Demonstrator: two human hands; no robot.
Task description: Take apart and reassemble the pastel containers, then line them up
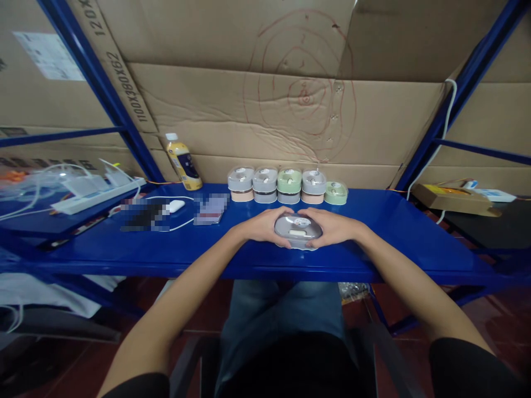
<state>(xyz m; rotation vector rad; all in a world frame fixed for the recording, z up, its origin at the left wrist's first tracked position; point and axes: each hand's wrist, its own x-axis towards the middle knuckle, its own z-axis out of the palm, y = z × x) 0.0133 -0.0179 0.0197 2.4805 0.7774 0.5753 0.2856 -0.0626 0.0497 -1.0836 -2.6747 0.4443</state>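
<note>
A grey oval container (297,228) with a clear lid and a round sticker on top is gripped from both sides, close to the front of the blue table (166,250). My left hand (265,226) wraps its left side, thumb at the front. On the right side, my right hand (332,226) curls around it in the same way. Part of its sides is hidden by my fingers. Behind my hands stands a row of similar containers (289,179) in green, grey and peach, most stacked in pairs. At the row's right end a single green container (336,192) sits alone.
A yellow drink bottle (183,161) stands at the back left. Left of my arms lie a blurred-out flat item (211,209), a white earphone case (176,206) and cables. A white power strip (97,196) is farther left. An open cardboard box (454,199) rests at the right.
</note>
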